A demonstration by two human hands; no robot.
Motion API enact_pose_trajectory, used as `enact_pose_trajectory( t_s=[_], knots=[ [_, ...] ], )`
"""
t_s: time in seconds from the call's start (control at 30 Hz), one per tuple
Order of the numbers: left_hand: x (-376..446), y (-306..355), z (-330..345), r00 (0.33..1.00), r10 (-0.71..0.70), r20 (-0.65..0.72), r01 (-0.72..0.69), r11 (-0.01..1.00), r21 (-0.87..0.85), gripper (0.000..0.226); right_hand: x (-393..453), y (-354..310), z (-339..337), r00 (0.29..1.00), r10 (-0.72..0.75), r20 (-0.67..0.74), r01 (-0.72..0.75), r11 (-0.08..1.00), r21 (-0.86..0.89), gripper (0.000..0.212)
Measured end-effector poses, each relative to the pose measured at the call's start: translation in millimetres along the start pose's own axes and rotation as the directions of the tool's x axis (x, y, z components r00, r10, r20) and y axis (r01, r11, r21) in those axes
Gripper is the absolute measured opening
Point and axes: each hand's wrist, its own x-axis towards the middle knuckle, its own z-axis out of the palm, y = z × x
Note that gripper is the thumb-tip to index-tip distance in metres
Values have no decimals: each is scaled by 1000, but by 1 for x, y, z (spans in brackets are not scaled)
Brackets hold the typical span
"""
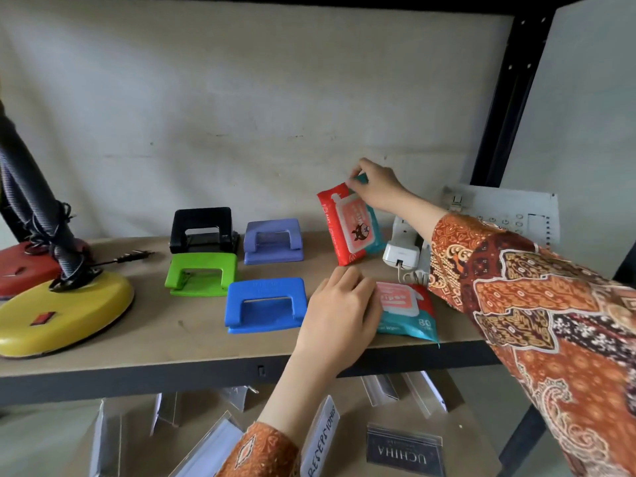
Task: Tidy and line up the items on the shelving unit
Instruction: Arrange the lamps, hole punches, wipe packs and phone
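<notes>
Red-and-teal wipes pack (351,228) stands tilted on its lower edge at the back right of the shelf (165,342); right hand (377,187) pinches its top corner. Second wipes pack (407,311) lies flat near the shelf's front edge, left hand (339,304) resting on its left part, fingers loosely curved over it, no clear grip. Hands well apart, one per pack. Both sleeves are orange patterned fabric.

Four hole punches sit left of the packs: black (203,229) at the back, purple (273,241) beside it, green (201,274) in front of the black and touching it, blue (266,306) nearest the front edge, just beside the left hand.

White charger block with cable (402,251) sits between the packs, partly behind the right forearm. Yellow lamp base (62,315) and red base (24,266) at far left. Acrylic name holders on the lower shelf (404,452).
</notes>
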Motion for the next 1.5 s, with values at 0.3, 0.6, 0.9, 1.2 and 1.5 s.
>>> enact_pose_trajectory(
  t_s=[0.3,0.6,0.9,1.2,1.5],
  knots=[
    [-1,-1,0,994,-99,37,101,994,-46,31,9,22,10,958,256,132,-268,959,88,40],
    [-1,2,-3,990,-122,65,125,991,-45,32,-13,38,28,967,245,65,-166,806,-569,40],
    [-1,2,-4,989,-131,75,136,989,-60,27,-20,28,31,849,41,526,209,889,-407,64],
    [-1,1,-3,991,-115,71,119,991,-53,32,-38,16,43,939,46,341,164,810,-563,54],
    [-3,-5,-4,991,-100,85,104,994,-44,25,-68,16,26,929,321,184,-7,513,-858,45]
  ],
)
